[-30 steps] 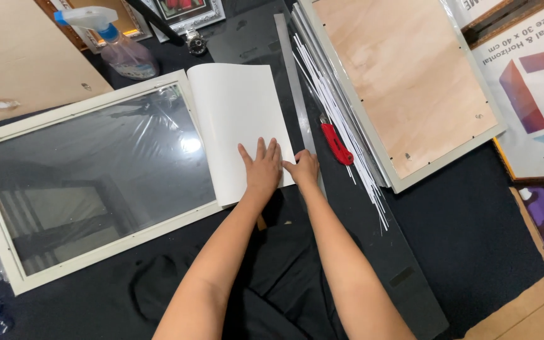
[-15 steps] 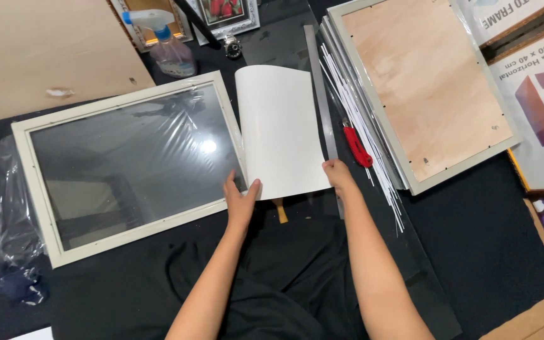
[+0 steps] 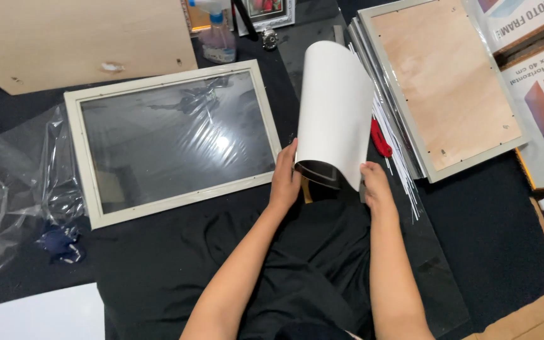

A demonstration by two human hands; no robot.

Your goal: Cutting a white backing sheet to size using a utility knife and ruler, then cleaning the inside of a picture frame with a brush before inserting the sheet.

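Both hands, left hand (image 3: 284,179) and right hand (image 3: 376,187), grip a curled white paper sheet (image 3: 335,110) just right of the cream-framed glass picture frame (image 3: 171,141).

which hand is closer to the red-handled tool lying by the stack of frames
Right. The right hand grips the curled white sheet just below the red-handled tool; the left hand holds the sheet's far edge.

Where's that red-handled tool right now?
In the head view, the red-handled tool lies on the black mat right of centre, between the curled white sheet and the stack of frames, just above the right hand.
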